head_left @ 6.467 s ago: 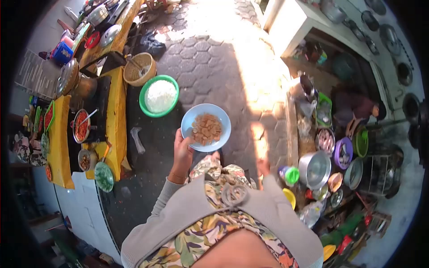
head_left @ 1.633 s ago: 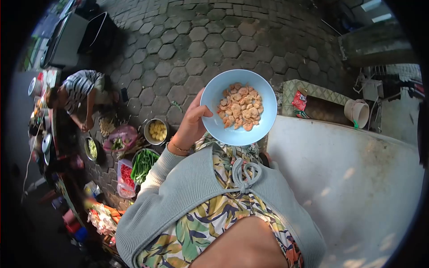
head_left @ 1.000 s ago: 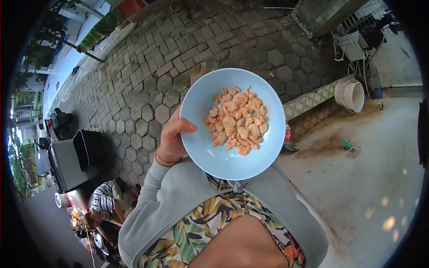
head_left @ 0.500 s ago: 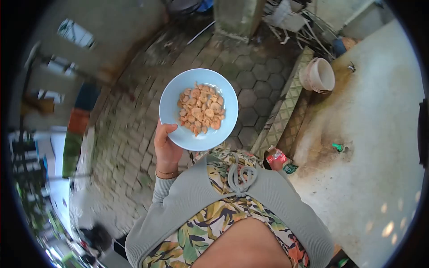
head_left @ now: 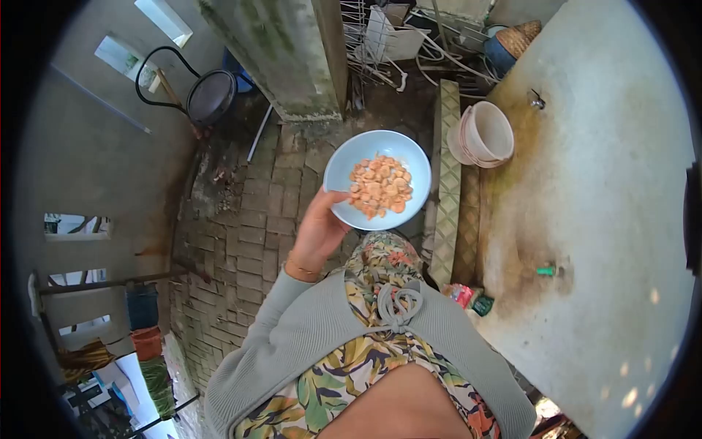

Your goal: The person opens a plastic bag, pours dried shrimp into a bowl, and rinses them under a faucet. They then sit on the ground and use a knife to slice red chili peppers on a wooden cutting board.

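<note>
My left hand (head_left: 319,228) is closed on the lower left edge of a pale blue bowl (head_left: 338,173), thumb over the rim and fingers hidden beneath. The bowl is held out in front of my body, above the paving. Inside it lies a loose heap of small orange-pink pieces that look like peeled shrimp (head_left: 380,187), gathered toward the middle. My right hand is outside the picture.
Nested whitish buckets (head_left: 482,136) stand right of the bowl, behind a tiled ledge (head_left: 443,219). A wall tap (head_left: 537,100) is beyond them. Crumpled packets (head_left: 462,295) lie near my hip. Ahead rises a mossy pillar (head_left: 296,66) beside tangled pipes (head_left: 439,47). Paving bricks (head_left: 248,252) cover the ground.
The bowl has shifted right in the view, still in my left hand. My view has turned, bringing more of the pillar and left wall into sight.
</note>
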`<state>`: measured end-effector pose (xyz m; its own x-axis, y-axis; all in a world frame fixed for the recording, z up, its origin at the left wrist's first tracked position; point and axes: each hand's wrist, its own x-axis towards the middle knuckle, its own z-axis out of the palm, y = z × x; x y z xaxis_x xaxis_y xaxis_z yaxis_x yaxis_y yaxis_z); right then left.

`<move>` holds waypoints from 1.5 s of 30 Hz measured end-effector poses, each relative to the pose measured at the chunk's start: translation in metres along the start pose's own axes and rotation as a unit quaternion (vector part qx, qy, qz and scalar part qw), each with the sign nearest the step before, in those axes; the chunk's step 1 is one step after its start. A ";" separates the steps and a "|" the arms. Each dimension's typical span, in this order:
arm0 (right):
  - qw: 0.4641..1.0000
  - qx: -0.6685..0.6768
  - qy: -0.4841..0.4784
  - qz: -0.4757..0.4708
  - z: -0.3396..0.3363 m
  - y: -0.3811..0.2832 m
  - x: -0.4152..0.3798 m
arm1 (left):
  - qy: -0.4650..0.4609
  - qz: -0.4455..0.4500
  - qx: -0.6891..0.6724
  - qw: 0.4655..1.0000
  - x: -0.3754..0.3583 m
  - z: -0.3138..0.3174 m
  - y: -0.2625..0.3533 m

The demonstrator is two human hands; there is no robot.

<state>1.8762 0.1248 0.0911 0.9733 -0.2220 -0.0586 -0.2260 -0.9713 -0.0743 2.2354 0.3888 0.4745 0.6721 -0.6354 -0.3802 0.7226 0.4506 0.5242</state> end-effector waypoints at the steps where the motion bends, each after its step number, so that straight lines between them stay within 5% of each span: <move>1: 1.000 0.012 -0.012 -0.006 0.002 -0.002 0.025 | 0.002 0.015 0.041 0.999 0.015 0.009 0.005; 8: 0.994 0.074 -0.083 0.014 0.039 0.031 0.161 | -0.022 0.046 0.168 0.985 0.122 0.069 0.038; 9: 0.880 0.383 -0.122 0.252 0.037 0.047 0.197 | -0.019 0.030 0.172 0.985 0.138 0.074 0.043; 10: 0.979 0.177 -0.102 0.017 -0.009 0.067 0.233 | -0.026 0.019 0.172 0.985 0.154 0.081 0.048; 11: 0.839 0.473 -0.131 0.236 -0.001 0.088 0.263 | -0.039 0.012 0.172 0.984 0.170 0.088 0.051; 13: 0.648 0.600 -0.029 0.469 -0.070 0.083 0.314 | -0.058 0.004 0.166 0.984 0.195 0.097 0.039; 15: 0.626 0.640 -0.020 0.445 -0.097 0.107 0.356 | -0.049 -0.028 0.168 0.984 0.232 0.117 0.039; 17: 0.639 0.656 -0.023 0.402 -0.128 0.127 0.389 | -0.068 -0.059 0.180 0.979 0.276 0.135 0.033; 20: 0.727 0.588 0.101 0.339 -0.153 0.178 0.409 | -0.106 -0.125 0.241 0.957 0.346 0.153 0.012; 21: 0.665 0.632 0.200 0.343 -0.151 0.197 0.416 | -0.117 -0.145 0.246 0.951 0.372 0.151 -0.001; 24: 0.646 0.576 0.236 0.442 -0.208 0.260 0.440 | -0.130 -0.171 0.309 0.927 0.459 0.145 -0.052; 27: 0.686 0.402 0.365 0.484 -0.234 0.331 0.452 | -0.131 -0.258 0.382 0.878 0.528 0.141 -0.124; 28: 0.746 0.271 0.386 0.470 -0.239 0.358 0.459 | -0.135 -0.254 0.374 0.882 0.554 0.147 -0.147; 29: 0.790 0.138 0.391 0.451 -0.237 0.377 0.465 | -0.116 -0.286 0.378 0.873 0.574 0.151 -0.168; 32: 0.849 0.023 0.315 0.424 -0.261 0.418 0.493 | -0.095 -0.343 0.404 0.843 0.623 0.153 -0.239; 35: 0.888 0.015 0.259 0.380 -0.234 0.453 0.504 | -0.116 -0.352 0.417 0.830 0.651 0.169 -0.304; 38: 0.878 0.091 0.154 0.445 -0.205 0.467 0.511 | -0.096 -0.404 0.431 0.801 0.676 0.192 -0.344; 39: 0.878 0.095 0.149 0.444 -0.208 0.466 0.516 | -0.090 -0.407 0.431 0.800 0.682 0.198 -0.349; 41: 0.785 0.282 0.181 0.520 -0.216 0.462 0.510 | -0.109 -0.413 0.428 0.796 0.681 0.202 -0.363; 45: 0.779 0.290 0.243 0.499 -0.218 0.456 0.507 | -0.164 -0.409 0.407 0.800 0.691 0.192 -0.378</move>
<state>2.2755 -0.4489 0.2450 0.1686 -0.9857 -0.0018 -0.7230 -0.1224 -0.6799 2.3953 -0.3410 0.1594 -0.1458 -0.7000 -0.6991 0.4651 -0.6722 0.5761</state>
